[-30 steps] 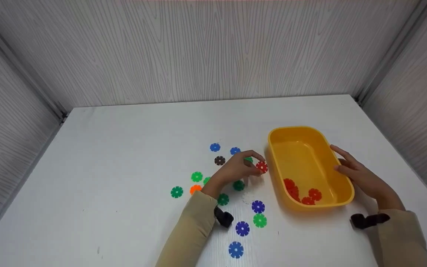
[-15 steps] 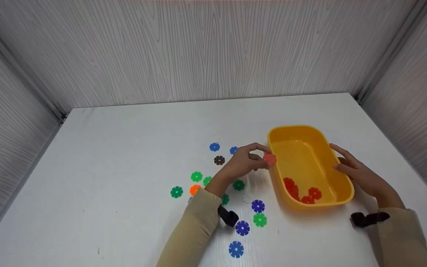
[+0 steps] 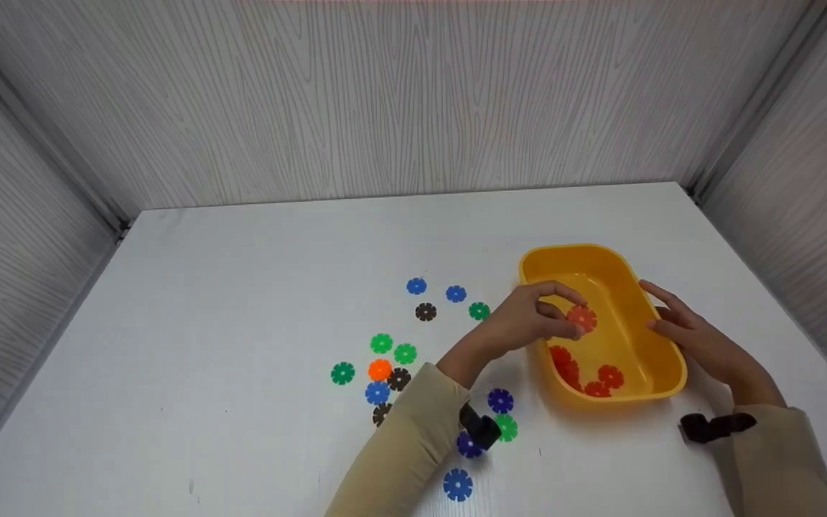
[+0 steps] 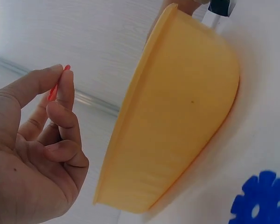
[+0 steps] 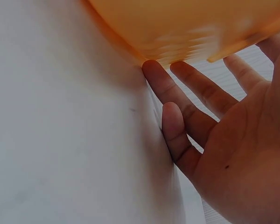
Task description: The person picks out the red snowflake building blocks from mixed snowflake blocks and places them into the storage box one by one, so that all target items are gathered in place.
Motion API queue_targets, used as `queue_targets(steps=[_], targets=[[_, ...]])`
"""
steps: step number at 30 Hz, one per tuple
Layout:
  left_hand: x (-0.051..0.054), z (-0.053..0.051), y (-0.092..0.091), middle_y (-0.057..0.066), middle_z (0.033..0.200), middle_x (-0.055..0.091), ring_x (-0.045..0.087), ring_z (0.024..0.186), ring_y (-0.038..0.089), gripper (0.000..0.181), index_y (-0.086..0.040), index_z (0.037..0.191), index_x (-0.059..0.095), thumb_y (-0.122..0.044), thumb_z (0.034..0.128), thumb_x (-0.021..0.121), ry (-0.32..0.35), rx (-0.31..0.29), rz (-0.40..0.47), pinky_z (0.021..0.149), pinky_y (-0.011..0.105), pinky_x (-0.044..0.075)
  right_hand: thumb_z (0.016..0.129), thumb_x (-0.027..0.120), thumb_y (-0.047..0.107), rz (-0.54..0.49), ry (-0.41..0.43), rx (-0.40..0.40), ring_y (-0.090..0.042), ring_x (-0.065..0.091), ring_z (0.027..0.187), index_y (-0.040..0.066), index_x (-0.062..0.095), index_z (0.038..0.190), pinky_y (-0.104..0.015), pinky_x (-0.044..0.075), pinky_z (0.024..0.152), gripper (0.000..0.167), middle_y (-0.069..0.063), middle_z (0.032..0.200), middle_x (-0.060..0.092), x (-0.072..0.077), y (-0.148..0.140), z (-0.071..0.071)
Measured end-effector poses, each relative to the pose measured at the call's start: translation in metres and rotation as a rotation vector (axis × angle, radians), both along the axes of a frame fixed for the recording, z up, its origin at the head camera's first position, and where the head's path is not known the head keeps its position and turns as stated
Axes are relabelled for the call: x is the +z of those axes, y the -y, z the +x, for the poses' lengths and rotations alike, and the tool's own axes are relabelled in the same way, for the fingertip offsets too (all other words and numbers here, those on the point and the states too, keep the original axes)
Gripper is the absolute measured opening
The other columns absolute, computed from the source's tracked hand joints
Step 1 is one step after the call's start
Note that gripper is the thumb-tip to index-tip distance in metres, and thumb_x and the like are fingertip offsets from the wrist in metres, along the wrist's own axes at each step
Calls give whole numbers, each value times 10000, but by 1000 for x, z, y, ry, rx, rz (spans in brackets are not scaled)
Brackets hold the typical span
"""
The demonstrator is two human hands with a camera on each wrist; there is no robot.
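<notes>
My left hand pinches a red notched plastic disc between thumb and index finger, over the yellow bin. In the left wrist view the disc shows edge-on, and the other fingers are curled beneath without holding anything. Several red discs lie in the near end of the bin. My right hand holds the bin's right side, its thumb at the rim. From the right wrist view, fingertips touch the outer wall.
Several loose discs lie left of the bin: blue, dark brown, green, orange and purple. A blue disc lies near the front. Wood-grained panels enclose the white table.
My left hand has carried the red disc rightward from the table, across the bin's left rim, to above the bin. My right hand and the bin have stayed put.
</notes>
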State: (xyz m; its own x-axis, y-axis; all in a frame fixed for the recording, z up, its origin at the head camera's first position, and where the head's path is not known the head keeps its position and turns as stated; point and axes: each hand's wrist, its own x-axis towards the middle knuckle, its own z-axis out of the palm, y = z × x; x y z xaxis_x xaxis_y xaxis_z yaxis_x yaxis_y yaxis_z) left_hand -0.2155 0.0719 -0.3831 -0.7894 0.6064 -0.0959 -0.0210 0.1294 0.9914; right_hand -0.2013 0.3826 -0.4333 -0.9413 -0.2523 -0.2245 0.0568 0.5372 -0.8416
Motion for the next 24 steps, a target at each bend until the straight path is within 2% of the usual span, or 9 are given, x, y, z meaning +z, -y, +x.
queue_targets(steps=[2,3,7,10,16,21,24], targets=[[2,3,-6,-45,902,708,680,817,128,261,-254,1074,662,-190,837,750,0,-5,-14,910,351,538,1011,429,436,2,3,-4,-460,278,1399,401,50,1538,-663,220,1086,650,-268,1588,110,1,0,0],[2,4,-8,-50,913,707,688,839,140,269,-256,1080,658,-196,835,752,0,-6,-22,906,332,539,1011,427,438,5,4,-5,-466,282,1395,400,49,1538,-663,226,1083,650,-267,1588,114,1,0,0],[1,6,-17,-59,938,697,698,914,207,290,-257,1090,646,-194,829,758,4,-6,-43,864,269,550,1010,420,452,23,-1,-4,-446,319,1381,403,45,1538,-654,244,1077,650,-254,1590,129,3,2,1],[0,8,-22,-64,932,695,697,898,193,291,-259,1090,645,-191,830,757,6,-14,-55,860,282,556,1011,422,444,23,4,1,-481,279,1394,392,27,1540,-677,211,1075,663,-265,1590,110,4,2,2],[3,10,-27,-83,935,711,690,829,87,281,-256,1094,634,-193,843,744,-21,-36,-81,851,266,555,1009,426,447,36,17,-7,-499,228,1413,407,10,1536,-710,170,1071,672,-258,1597,77,5,1,2],[2,11,-27,-84,928,712,699,851,116,278,-252,1091,633,-187,844,742,-24,-32,-97,839,265,559,1003,429,463,38,21,-10,-497,213,1421,431,11,1529,-715,162,1072,673,-244,1602,71,4,1,1],[1,10,-26,-88,925,707,704,886,148,271,-252,1080,637,-185,840,745,-8,-22,-102,833,272,562,1011,421,444,30,5,0,-467,278,1407,414,14,1534,-701,191,1078,664,-257,1595,95,4,1,1]])
